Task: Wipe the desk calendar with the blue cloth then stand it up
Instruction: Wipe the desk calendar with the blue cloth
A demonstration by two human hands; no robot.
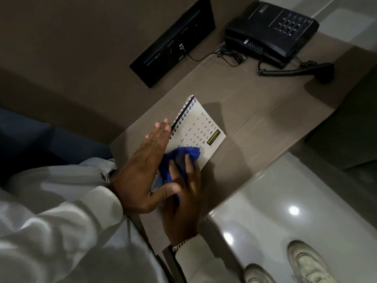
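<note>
A white spiral-bound desk calendar [201, 127] lies flat on the brown wooden desk [255, 111], its black wire binding toward the wall. My left hand [142, 164] rests flat with fingers straight along the calendar's binding side, holding nothing. My right hand [183, 193] presses a bunched blue cloth [179, 160] onto the calendar's near corner, covering part of the date grid. The cloth hides the calendar's lower left part.
A black desk phone [271, 31] with its handset [318, 72] off the cradle sits at the desk's far end, cords trailing beside it. A black socket panel [173, 41] is set in the wall. Glossy floor and my two shoes [306, 262] lie to the right.
</note>
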